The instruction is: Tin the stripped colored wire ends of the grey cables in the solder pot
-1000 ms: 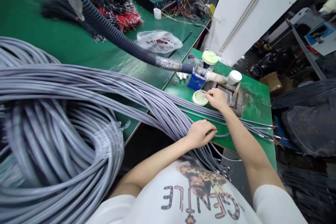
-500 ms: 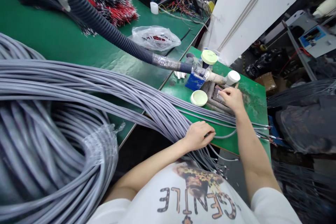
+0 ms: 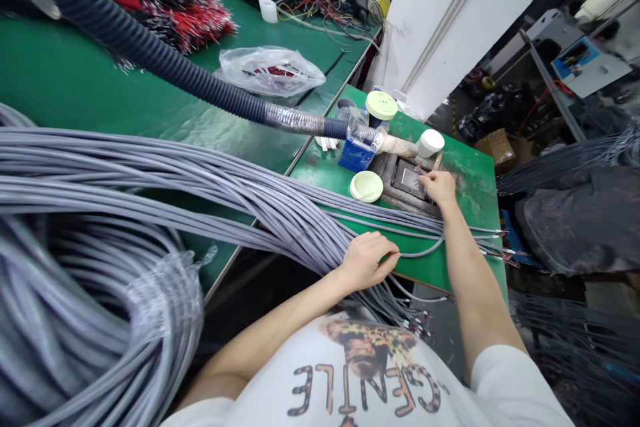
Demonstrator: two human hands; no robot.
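Observation:
A thick bundle of grey cables (image 3: 240, 177) runs across the bench, with stripped ends (image 3: 500, 250) fanned out at the right. My left hand (image 3: 367, 260) rests on the bundle, thumb and fingertips closed on a single grey cable (image 3: 423, 252) that curves toward my right forearm. At the dark metal pot (image 3: 395, 187), my right hand (image 3: 441, 188) pinches the end of a grey cable, its thin wires (image 3: 421, 177) sticking out to the left. Those wires are over the pot's right side, above a shiny silvery surface (image 3: 410, 178). Whether they touch it I cannot tell.
A corrugated hose (image 3: 210, 90) ends beside the pot. Around it stand a pale round dish (image 3: 367, 187), a white cup (image 3: 431, 143), a yellow-lidded jar (image 3: 381, 105) and a blue box (image 3: 356, 155). Coiled cable (image 3: 90, 320) fills the lower left.
My right hand has shifted slightly right across the pot, uncovering more of the silvery surface. My left hand stays on the bundle. The whole view has shifted a little.

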